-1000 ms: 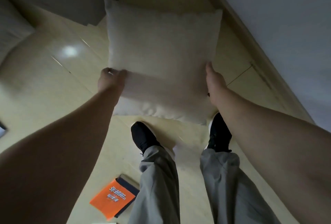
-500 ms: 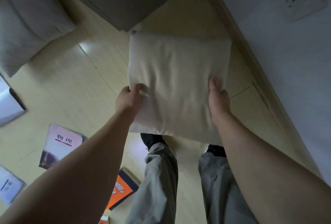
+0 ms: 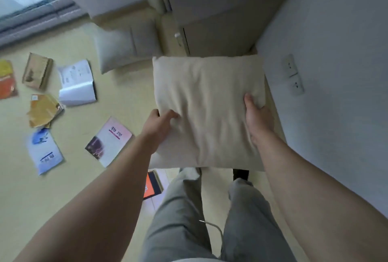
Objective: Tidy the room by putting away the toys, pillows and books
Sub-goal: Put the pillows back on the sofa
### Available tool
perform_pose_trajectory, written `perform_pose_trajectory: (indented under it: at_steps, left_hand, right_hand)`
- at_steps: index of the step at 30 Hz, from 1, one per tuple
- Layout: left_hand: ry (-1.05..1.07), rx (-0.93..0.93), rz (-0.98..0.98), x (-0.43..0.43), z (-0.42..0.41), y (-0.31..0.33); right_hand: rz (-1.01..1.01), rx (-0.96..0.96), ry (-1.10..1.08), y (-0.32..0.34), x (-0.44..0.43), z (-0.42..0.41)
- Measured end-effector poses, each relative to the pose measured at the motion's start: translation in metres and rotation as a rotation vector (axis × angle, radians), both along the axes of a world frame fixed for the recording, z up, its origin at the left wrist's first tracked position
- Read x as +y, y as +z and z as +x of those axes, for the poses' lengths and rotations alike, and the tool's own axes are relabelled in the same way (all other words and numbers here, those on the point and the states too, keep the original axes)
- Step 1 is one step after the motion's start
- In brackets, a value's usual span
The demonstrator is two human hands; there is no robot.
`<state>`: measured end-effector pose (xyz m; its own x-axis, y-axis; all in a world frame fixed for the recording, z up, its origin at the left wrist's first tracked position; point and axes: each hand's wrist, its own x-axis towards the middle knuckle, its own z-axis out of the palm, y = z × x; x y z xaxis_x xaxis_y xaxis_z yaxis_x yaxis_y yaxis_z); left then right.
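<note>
Raised since 0.5 s ago, cream pillow [image 3: 207, 110] now mid-air above legs, facing cabinet [image 3: 220, 20]; carry underway. 2nd pillow [image 3: 126, 50] + books [image 3: 109, 141] left on floor. Left hand [image 3: 157, 127] & right hand [image 3: 257, 119] each grip its lower sides.

pale floor [image 3: 126, 198], scattered books [image 3: 109, 141], grey pillow [image 3: 126, 50]

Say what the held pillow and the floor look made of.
Pillow: soft matte beige cloth, likely cotton or linen; it wrinkles where the left hand and right hand grip it.
Floor: smooth, hard, pale yellow, perhaps laminate or wood; blur hides grain.
</note>
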<state>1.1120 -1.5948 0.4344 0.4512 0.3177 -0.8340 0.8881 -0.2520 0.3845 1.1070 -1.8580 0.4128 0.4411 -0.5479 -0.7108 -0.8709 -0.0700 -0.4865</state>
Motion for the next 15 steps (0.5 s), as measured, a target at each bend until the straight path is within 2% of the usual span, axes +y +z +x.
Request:
perform_pose_trajectory:
  at_steps: [6, 11, 15]
  left_hand:
    - [0.245, -0.088, -0.065, 0.005, -0.056, 0.135]
    - [0.422, -0.260, -0.066, 0.000, -0.120, 0.234]
    - [0.643, -0.400, -0.081, 0.006, -0.170, 0.311]
  right_hand:
    - [-0.013, -0.153, 0.295, 0.141, 0.008, 0.026]
    - [0.006, -0.323, 0.531, 0.241, 0.027, 0.032]
    - [0.046, -0.465, 0.674, 0.321, 0.054, 0.023]
